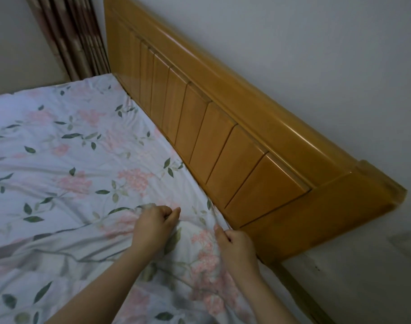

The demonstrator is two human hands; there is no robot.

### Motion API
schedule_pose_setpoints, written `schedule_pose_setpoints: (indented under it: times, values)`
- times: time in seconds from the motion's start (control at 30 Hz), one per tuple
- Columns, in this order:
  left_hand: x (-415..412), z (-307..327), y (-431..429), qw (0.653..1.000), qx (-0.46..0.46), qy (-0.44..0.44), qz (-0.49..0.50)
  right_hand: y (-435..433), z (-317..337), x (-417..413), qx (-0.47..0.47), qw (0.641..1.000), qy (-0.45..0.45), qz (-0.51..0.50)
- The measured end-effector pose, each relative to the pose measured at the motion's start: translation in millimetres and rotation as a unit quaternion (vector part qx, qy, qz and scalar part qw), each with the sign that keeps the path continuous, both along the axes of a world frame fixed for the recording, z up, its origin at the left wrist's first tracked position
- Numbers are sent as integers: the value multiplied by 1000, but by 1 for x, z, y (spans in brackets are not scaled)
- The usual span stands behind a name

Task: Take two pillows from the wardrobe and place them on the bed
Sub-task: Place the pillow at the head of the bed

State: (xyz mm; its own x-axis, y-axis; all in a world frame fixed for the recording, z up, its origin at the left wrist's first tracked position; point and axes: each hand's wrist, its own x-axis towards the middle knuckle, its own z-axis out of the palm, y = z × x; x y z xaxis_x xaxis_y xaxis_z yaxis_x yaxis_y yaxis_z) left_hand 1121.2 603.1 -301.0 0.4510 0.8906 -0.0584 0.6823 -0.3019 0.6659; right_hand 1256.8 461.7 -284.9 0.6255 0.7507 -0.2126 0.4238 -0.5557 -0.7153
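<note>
Live: the floral fabric (195, 232) is being gripped at the head of the bed (293, 287)
A raised fold is pinched by the left hand (154, 228), fingers curled tight, while the edge just beside the wooden headboard (223, 136) is clamped in the curled right hand (237, 250) (sheet or pillow cover, it cannot be told). The bed is spread across the left and near side, and a striped curtain (75, 38) is seen at the far left.
</note>
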Motion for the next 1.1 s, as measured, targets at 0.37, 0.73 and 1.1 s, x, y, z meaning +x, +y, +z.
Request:
schedule_pose_setpoints:
  times: [0.37, 0.73, 1.1]
  values:
    - [89, -27, 88, 999, 46, 6, -6, 72, -30, 43, 70, 996, -11, -46]
    - [32, -121, 74, 990, -58, 9, 126, 102, -117, 52, -18, 994, 66, 83]
    - [-33, -224, 8, 924, -223, 58, 306, 106, -219, 84, -227, 959, 77, 154]
